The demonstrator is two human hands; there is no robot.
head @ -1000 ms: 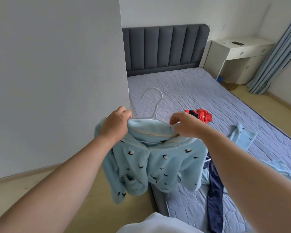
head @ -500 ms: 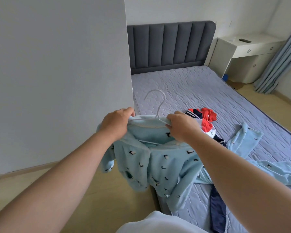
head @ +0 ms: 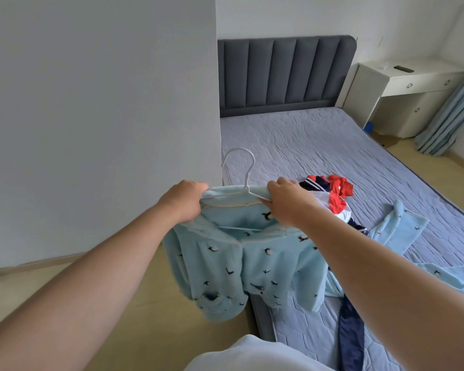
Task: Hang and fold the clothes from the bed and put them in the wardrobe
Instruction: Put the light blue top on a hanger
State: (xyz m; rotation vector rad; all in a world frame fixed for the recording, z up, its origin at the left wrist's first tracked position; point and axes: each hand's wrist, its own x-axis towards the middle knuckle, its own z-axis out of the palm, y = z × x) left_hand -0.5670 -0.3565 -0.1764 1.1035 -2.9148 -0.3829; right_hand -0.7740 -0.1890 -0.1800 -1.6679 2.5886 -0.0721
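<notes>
Both hands raised at the bed's foot: left hand (head: 184, 201) and right hand (head: 288, 204) each grip a shoulder of the pale blue top (head: 241, 266), white hanger (head: 243, 180) lying crosswise between them, hook up, midway.

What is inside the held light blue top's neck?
A white hanger: hook above the collar, lower bar visible in the opening. The top, left hand and right hand cover its ends.
</notes>
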